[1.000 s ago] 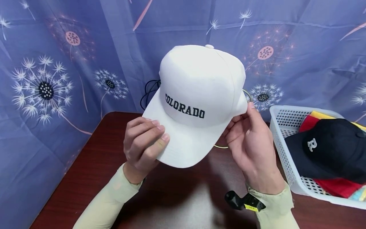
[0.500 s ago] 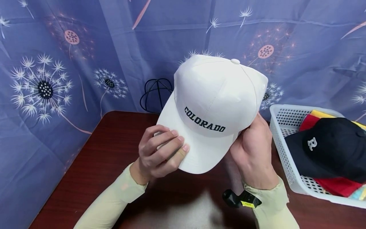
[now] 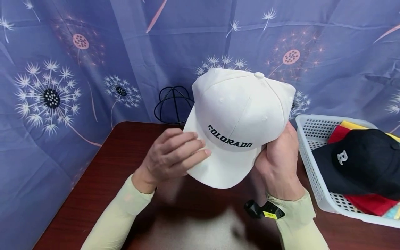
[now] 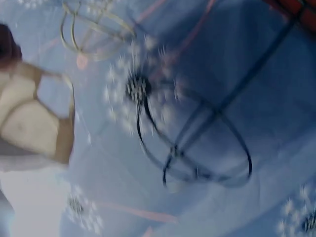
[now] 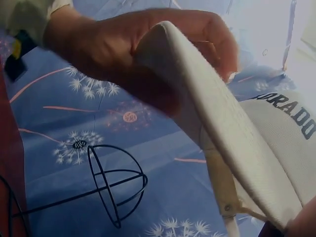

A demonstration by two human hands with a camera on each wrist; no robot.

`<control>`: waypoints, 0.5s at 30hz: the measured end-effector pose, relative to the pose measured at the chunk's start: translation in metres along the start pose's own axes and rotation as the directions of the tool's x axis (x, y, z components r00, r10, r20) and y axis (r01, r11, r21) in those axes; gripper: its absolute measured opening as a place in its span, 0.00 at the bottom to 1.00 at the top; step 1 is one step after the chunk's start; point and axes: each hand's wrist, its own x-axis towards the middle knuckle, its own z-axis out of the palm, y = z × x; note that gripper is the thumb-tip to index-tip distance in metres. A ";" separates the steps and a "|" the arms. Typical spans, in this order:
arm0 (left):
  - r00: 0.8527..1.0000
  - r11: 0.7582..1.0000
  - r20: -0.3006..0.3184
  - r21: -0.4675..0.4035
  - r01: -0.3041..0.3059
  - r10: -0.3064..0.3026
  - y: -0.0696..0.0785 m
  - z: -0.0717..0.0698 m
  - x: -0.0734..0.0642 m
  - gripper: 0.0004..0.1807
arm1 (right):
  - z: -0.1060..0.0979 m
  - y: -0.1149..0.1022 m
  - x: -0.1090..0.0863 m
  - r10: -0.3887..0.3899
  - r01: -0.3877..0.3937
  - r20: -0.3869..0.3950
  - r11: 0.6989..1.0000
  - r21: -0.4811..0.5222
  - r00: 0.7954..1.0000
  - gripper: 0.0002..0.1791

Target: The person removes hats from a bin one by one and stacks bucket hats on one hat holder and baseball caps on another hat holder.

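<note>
A white baseball cap (image 3: 240,107) with dark COLORADO lettering hangs over the table, brim toward me. My left hand (image 3: 175,152) pinches the left edge of its brim, fingers on top. In the right wrist view the left thumb (image 5: 160,101) lies under the brim. At the cap's right side, my right hand (image 3: 279,159) holds it, with the fingers hidden behind the crown. The back strap (image 5: 219,177) hangs in the right wrist view; the left wrist view catches the cap's underside (image 4: 32,123), blurred.
A black wire hat stand (image 3: 175,100) with a domed top stands behind the cap. A gold wire stand (image 4: 94,49) shows in the left wrist view. To the right, a white plastic basket (image 3: 307,170) holds a black cap (image 3: 372,163) and red and yellow items. A patterned curtain (image 3: 156,45) hangs behind.
The cap has moved right and lower, its crown tipping toward me. My right hand has turned farther behind its side. The left hand's fingers have shifted on the brim, and the black stand is now uncovered.
</note>
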 end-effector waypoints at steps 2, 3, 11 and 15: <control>0.995 0.995 0.077 -0.066 0.073 -0.067 -0.006 -0.007 0.000 0.21 | -0.001 0.001 0.002 -0.011 0.011 0.007 1.000 0.005 1.000 0.14; 0.987 0.986 0.114 -0.112 0.126 -0.113 -0.010 -0.010 0.000 0.26 | -0.002 0.001 0.003 -0.017 0.017 0.012 1.000 0.000 1.000 0.16; 0.754 0.608 0.470 -0.453 0.652 -0.458 -0.035 -0.040 -0.009 0.75 | -0.004 0.007 0.009 -0.046 0.046 0.082 0.999 0.002 0.996 0.20; 0.584 0.310 0.546 -0.514 0.800 -0.600 -0.037 -0.039 -0.015 0.67 | -0.004 0.012 0.010 -0.056 0.055 0.113 0.998 0.009 0.992 0.17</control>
